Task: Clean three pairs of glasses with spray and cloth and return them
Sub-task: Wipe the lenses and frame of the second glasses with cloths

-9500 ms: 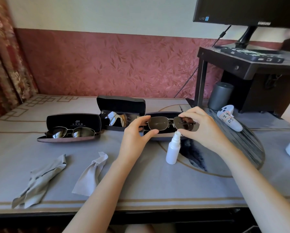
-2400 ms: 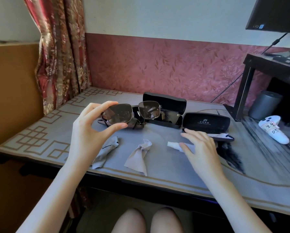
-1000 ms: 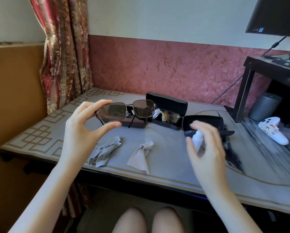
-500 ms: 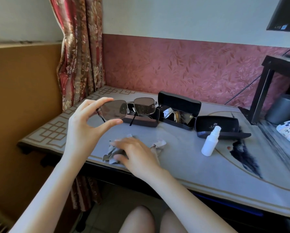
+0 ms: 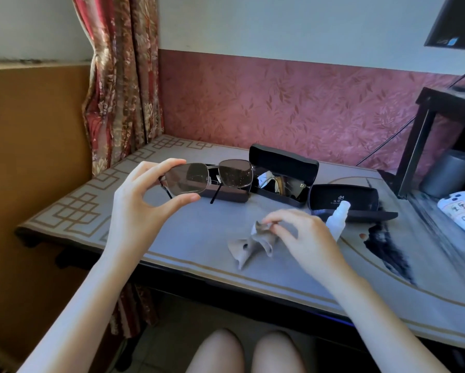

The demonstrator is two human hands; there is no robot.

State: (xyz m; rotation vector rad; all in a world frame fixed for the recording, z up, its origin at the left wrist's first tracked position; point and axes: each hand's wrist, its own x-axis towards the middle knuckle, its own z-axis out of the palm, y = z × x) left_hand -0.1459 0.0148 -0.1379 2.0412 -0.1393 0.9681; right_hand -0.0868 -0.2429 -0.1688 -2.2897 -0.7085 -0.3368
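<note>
A: Nearest first. What sits at the counter (image 5: 199,267) edge?
B: A grey cloth (image 5: 248,247) lies crumpled on the near part of the counter. The right grip (image 5: 304,238) has thumb and forefinger closed on the cloth's upper fold, with the other fingers loosely spread. The rest of the cloth rests on the surface.
A: And the other one?
B: The left grip (image 5: 137,208), farther left, is raised off the counter. Its thumb below and fingers above pinch the left lens rim of a pair of dark-lensed glasses (image 5: 212,177). The lenses face the camera and the temple arms hang down behind.
A: The spray?
B: The white spray bottle (image 5: 339,218) stands upright just beyond the right grip, partly hidden by it.
A: Beyond that?
B: Three open cases stand in a row. The left case (image 5: 228,196) sits right behind the held glasses, and I cannot tell what is in it. The middle case (image 5: 283,164) holds mirrored sunglasses (image 5: 269,180). The right case (image 5: 344,196), behind the bottle, shows a printed lid. At the far right lies a white controller (image 5: 460,211), with a grey cylinder (image 5: 449,172) behind it.
</note>
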